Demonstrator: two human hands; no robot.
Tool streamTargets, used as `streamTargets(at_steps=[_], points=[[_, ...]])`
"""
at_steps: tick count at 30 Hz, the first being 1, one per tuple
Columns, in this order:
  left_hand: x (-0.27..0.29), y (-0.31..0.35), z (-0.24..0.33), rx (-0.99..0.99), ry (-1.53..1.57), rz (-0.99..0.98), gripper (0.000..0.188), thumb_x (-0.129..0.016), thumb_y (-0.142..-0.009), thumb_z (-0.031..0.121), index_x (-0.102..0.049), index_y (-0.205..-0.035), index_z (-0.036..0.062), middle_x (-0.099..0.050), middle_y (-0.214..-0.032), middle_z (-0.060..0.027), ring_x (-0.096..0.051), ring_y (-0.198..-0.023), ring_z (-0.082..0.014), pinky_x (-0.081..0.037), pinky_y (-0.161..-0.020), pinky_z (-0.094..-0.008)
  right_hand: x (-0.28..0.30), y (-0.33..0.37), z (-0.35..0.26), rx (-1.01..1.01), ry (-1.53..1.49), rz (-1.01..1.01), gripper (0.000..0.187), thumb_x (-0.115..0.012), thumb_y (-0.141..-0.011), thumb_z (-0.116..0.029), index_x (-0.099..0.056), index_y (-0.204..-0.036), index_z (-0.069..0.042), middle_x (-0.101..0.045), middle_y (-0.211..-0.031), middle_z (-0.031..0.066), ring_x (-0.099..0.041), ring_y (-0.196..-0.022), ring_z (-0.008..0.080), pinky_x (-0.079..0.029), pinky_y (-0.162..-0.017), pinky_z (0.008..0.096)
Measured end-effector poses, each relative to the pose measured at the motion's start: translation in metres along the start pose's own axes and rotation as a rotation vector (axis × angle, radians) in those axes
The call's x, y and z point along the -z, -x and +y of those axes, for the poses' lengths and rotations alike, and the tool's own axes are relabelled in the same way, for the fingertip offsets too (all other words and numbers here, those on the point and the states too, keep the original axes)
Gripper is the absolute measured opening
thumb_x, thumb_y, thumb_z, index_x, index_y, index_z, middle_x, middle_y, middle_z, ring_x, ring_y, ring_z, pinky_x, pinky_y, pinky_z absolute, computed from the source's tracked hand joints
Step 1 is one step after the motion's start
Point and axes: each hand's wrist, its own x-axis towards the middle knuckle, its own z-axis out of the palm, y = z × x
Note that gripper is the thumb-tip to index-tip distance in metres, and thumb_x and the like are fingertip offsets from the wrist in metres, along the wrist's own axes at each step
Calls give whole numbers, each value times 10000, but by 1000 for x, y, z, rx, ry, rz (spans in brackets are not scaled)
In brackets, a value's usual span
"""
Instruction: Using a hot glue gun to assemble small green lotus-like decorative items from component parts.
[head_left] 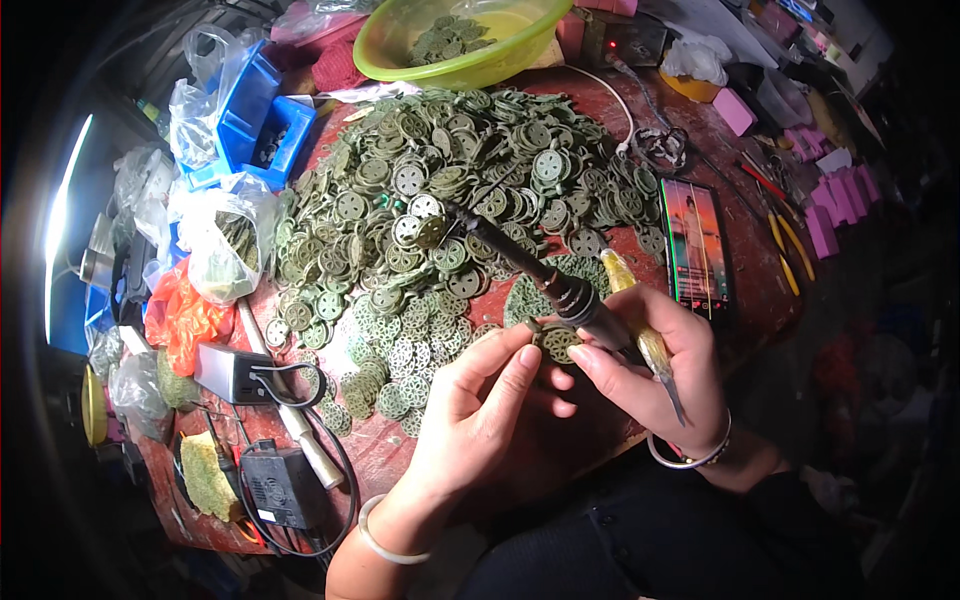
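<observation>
My left hand [475,400] is closed, thumb and fingers pinching the left edge of a round openwork metal disc [558,343]. At its other side, my right hand [665,360] has its thumb against the same disc. A pointed tool with a yellow wrapped handle [652,350] is also tucked in my right hand, its dark tip pointing down toward the wrist. A black rod-shaped tool, resembling a soldering iron [570,295], slants from the pile to my right hand; whether the fingers grip it is hidden. Beyond both hands spreads a large heap of greenish openwork discs [400,180].
A yellow-green basin [365,45] with more discs stands at the back. Left are an open blue box [240,125], plastic bags [225,240], and a black adapter [285,485] with cables. At right lie a lit phone [697,250], yellow-handled pliers [790,250] and pink blocks [825,225].
</observation>
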Motion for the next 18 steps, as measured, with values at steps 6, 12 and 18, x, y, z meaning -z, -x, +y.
streamTargets(at_steps=[6, 12, 18], points=[[-1, 0, 4, 69, 4, 1, 268, -475, -1018, 77, -547, -1225, -77, -651, -1023, -131, -672, -859, -172, -576, -751, -285, 1, -1, -6, -58, -13, -21, 185, -705, -848, -19, -605, -1003, -2, -641, -859, -11, -577, -783, 28, -468, -710, 197], [3, -2, 4, 91, 5, -32, 277, -477, -1019, 90, -530, -1230, -82, -659, -1034, -145, -679, -879, -192, -576, -788, -303, 2, 0, -5, -74, 2, -11, 166, -714, -842, -16, -615, -974, -3, -645, -845, -13, -579, -784, 29, -468, -710, 197], [6, -3, -1, 104, 109, -36, 265, -477, -1020, 95, -534, -1216, -74, -661, -1028, -141, -674, -909, -200, -572, -803, -305, -1, 1, 0, -108, -89, 36, 186, -726, -830, -1, -620, -983, -2, -653, -862, 0, -597, -798, 42, -483, -725, 207]])
